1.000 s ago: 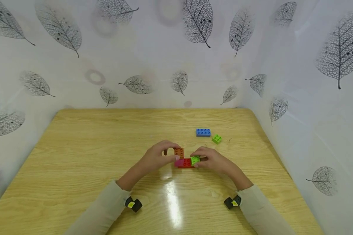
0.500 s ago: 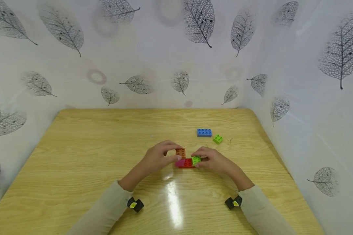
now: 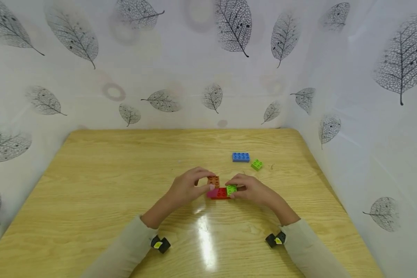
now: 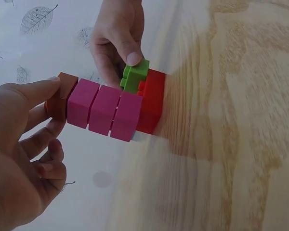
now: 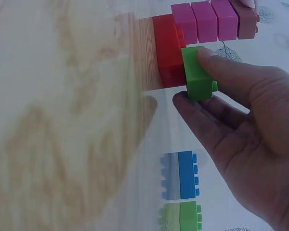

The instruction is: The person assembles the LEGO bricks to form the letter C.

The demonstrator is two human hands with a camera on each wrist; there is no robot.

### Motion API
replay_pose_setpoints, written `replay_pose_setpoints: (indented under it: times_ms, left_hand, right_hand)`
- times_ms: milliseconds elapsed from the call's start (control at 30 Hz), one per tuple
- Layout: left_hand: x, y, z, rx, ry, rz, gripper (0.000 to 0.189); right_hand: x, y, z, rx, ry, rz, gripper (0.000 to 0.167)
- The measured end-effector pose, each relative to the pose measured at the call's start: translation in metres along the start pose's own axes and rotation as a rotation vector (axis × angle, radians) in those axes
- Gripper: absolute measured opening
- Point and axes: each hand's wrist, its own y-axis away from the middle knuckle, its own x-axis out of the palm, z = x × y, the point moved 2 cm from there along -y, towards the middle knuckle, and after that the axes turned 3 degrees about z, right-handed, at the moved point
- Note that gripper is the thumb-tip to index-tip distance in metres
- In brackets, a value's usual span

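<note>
Left hand (image 3: 187, 186) pinches an orange brick (image 3: 213, 180) atop pink bricks (image 4: 104, 109), right hand (image 3: 256, 190) a green brick (image 5: 196, 74); yellow patches (image 3: 157, 245) behind both hands, too small to read.

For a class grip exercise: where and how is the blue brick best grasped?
Probably pinch the blue brick across its long sides, from above: it lies studs up on the table, and that is its narrower width. Favor the left end; a loose green brick sits near the right.
</note>
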Motion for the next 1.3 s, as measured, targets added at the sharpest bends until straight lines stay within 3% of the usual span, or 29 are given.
replay_pose_setpoints:
  times_ms: [133, 267, 567, 1133, 1300]
  left_hand:
    - [0.003, 0.001, 0.006, -0.019, 0.074, 0.004, 0.038]
    - [0.005, 0.002, 0.010, -0.013, 0.152, 0.002, 0.042]
    - [0.003, 0.004, 0.011, -0.026, 0.267, -0.017, 0.041]
    - [0.005, 0.003, 0.012, 0.031, 0.222, -0.054, 0.030]
    - [0.005, 0.004, 0.015, 0.023, 0.229, -0.043, 0.029]
  right_hand:
    - [0.002, 0.000, 0.004, 0.023, 0.039, -0.023, 0.048]
    - [0.002, 0.001, 0.013, 0.027, 0.049, -0.112, 0.048]
    - [0.004, -0.001, 0.041, -0.090, -0.021, -0.313, 0.039]
    - [0.012, -0.016, 0.052, -0.152, -0.016, -0.303, 0.034]
    - [0.014, -0.016, 0.052, -0.225, 0.022, -0.317, 0.033]
